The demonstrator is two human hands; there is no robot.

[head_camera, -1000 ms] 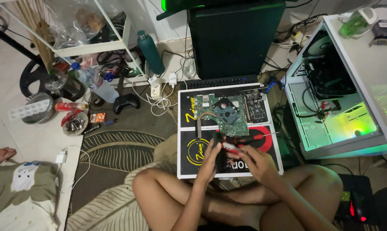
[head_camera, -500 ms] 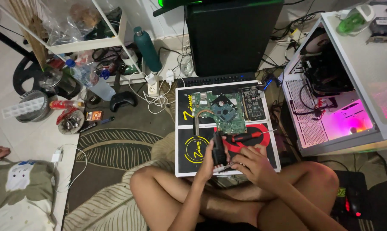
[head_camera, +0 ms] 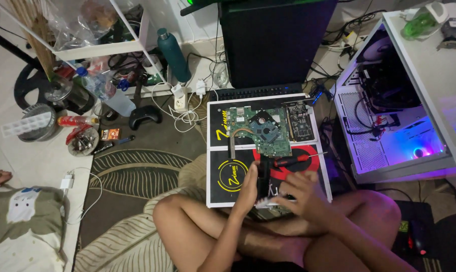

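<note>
- Left hand (head_camera: 249, 187): fingers curled against the left side of a dark upright part (head_camera: 262, 176), gripping it at the near edge of the black mat (head_camera: 223, 191).
- Right hand (head_camera: 302, 194): fingers bent and spread over a pale flat component (head_camera: 268, 204) just beside the dark part; whether it grips or only rests cannot be told.
- Dark upright part: stands between both hands, over the mat's near middle.
- Screwdriver (head_camera: 293, 160), red and black handle: lies on the mat just beyond the right hand, shaft toward the right edge.
- Green circuit board (head_camera: 260, 132): on the mat's far half, centre.
- Black expansion card (head_camera: 300, 122): far right corner of the mat.
- White computer case (head_camera: 389, 146): open, lit, right of the mat.
- Game controller (head_camera: 144, 116): on the rug, left of the mat.
</note>
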